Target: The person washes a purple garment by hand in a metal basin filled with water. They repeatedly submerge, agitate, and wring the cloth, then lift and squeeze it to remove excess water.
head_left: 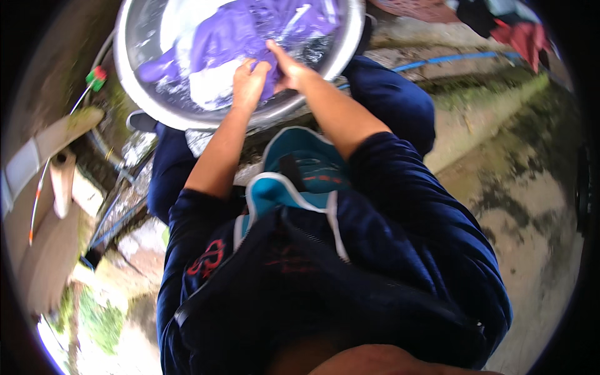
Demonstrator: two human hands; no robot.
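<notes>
A wide metal basin point(140, 94) at the top of the view holds water and a wet purple and white garment point(228, 34). Over the near side of the basin, my left hand point(250, 84) is closed on a bunched purple part of the garment. Close beside it, my right hand point(292, 70) grips the same bunched cloth, its thumb stretched along the top. The fingertips of both hands are partly hidden by the cloth. Part of the garment lies spread in the water beyond my hands.
My knees flank the basin. A blue hose point(431, 61) runs across the ground at right. More clothes point(528, 39) lie at the upper right. On the left are a thin stick with a red and green end point(95, 79) and pipes. Stained concrete point(525, 250) spreads at right.
</notes>
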